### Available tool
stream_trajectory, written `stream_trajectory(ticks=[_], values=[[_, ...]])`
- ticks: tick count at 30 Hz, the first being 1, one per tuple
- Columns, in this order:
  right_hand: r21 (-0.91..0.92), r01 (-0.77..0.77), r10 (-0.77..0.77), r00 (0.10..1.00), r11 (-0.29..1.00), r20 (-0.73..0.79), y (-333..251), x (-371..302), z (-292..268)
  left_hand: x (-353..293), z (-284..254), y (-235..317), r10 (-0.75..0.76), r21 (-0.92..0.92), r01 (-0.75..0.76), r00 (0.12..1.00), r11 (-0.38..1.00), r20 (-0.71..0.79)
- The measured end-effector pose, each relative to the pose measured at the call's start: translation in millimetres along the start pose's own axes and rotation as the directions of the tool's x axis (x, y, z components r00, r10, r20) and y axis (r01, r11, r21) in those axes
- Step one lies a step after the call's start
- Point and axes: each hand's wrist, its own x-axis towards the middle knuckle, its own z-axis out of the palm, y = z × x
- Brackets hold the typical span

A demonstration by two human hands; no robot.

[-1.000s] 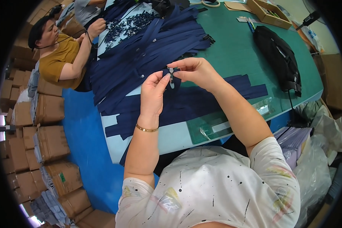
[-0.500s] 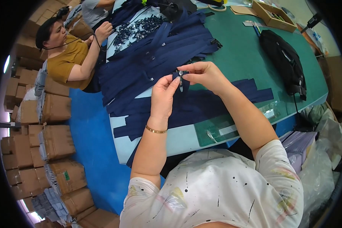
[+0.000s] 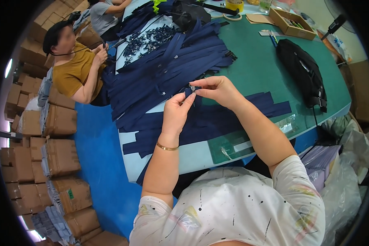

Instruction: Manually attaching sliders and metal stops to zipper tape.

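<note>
Over the table my left hand [image 3: 176,107] pinches the end of a navy strip that looks like zipper tape [image 3: 188,91], thumb pressed on it. My right hand [image 3: 219,91] meets it from the right, thumb and forefinger closed on a small shiny metal piece like a zipper slider [image 3: 193,87] at the strip's end. The fingers hide part of both. Beneath and beyond my hands lie many long navy strips [image 3: 151,78] in overlapping layers. A heap of small dark pieces with shiny bits [image 3: 149,41] sits farther back on the left.
A black pouch [image 3: 301,69] lies on the green mat [image 3: 254,61] at right, with a wooden tray [image 3: 293,24] behind it. A person in a mustard shirt [image 3: 76,71] works at the left. Cartons [image 3: 61,115] line the left side; plastic bags [image 3: 344,180] are at lower right.
The view has shifted slightly. My fingers have closed in further around the metal piece, which shows less now. The person in mustard has lowered their hands.
</note>
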Motion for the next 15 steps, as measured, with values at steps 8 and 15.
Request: stream_trajectory(ticks=[8,15], values=[[-0.088,0.014,-0.015,1.000,0.996,-0.005,-0.3,-1.1,0.6,2.0,-1.6,-3.0,-0.001,-0.046,0.002,1.000,0.999,0.029],[-0.258,0.095,-0.101,0.995,0.962,-0.013,-3.0,-4.5,3.0,1.4,-3.7,-3.8,-0.032,-0.112,0.038,0.998,0.993,0.052]])
